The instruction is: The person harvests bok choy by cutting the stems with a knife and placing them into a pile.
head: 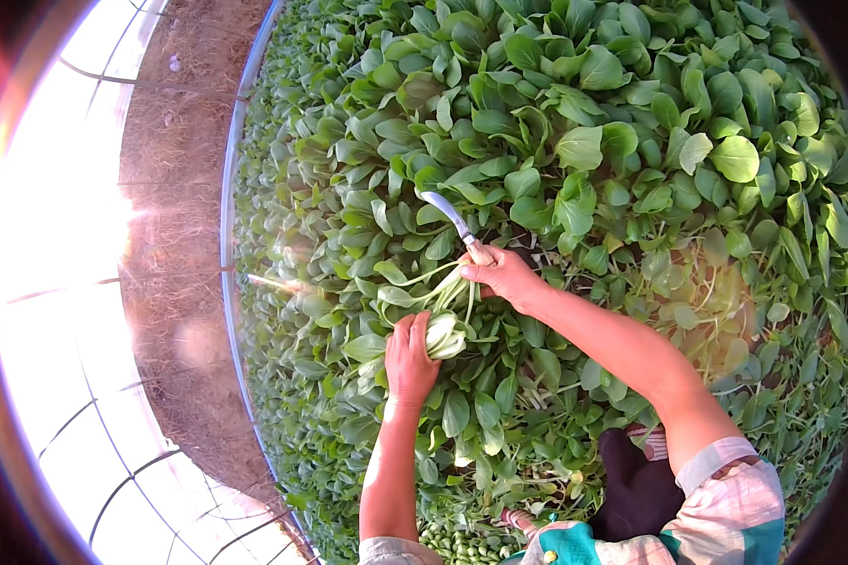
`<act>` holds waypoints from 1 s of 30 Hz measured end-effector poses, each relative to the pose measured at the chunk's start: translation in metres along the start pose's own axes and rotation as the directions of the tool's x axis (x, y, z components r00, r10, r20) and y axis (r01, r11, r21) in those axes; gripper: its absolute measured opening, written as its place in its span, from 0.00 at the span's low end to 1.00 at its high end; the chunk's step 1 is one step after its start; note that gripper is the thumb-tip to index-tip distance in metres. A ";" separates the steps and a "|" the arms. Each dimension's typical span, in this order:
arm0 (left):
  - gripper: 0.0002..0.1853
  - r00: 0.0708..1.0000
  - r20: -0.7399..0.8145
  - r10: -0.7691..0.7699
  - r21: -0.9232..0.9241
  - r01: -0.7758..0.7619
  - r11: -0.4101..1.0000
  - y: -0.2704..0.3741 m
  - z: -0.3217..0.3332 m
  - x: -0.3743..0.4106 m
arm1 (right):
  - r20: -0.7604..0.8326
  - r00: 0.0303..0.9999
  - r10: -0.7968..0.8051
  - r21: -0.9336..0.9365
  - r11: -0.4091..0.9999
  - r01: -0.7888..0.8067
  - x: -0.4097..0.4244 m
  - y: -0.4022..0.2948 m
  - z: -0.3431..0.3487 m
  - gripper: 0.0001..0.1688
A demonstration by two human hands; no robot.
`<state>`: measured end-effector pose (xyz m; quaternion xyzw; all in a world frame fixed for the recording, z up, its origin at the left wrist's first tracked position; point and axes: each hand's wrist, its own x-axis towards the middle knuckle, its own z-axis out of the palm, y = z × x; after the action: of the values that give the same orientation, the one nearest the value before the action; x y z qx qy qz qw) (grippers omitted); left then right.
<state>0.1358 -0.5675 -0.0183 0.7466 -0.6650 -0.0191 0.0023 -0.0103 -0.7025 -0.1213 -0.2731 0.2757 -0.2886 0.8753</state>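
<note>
My left hand (411,359) grips a head of pak choi (445,336), its pale cut base turned up and to the right. In my right hand (507,278) is a small curved knife (449,212) by its wooden handle, with the blade pointing up and to the left. Several loose pak choi leaf stems (446,288) run from beside the right thumb down towards the head. The two hands are close together over the standing plants, the right one farther forward.
Dense pak choi plants (537,120) surround the hands. Loose leaves and stems (714,311) litter the ground at right. Trimmed heads (459,544) lie at the bottom. A blue edging (227,212) borders bare, straw-strewn soil (184,155) and a hooped film wall at left.
</note>
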 end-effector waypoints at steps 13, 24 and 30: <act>0.38 0.935 0.346 -0.071 -0.583 0.274 0.764 0.079 -0.099 0.067 | 0.057 0.927 -0.371 -0.134 0.917 0.376 -0.093 -0.083 0.012 0.16; 0.36 0.875 0.482 -0.042 -0.724 0.425 0.544 0.081 -0.069 0.060 | 0.026 0.697 -0.716 -0.923 0.251 0.292 -0.121 -0.100 -0.048 0.13; 0.36 0.861 0.505 -0.061 -0.747 0.472 0.469 0.085 -0.055 0.057 | 0.218 0.613 -0.760 -0.975 -0.193 0.108 -0.116 -0.093 -0.081 0.13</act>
<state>0.0593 -0.6356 0.0377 0.7220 -0.4242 -0.4982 0.2250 -0.1739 -0.7162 -0.0812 -0.7870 0.4675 -0.3710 0.1565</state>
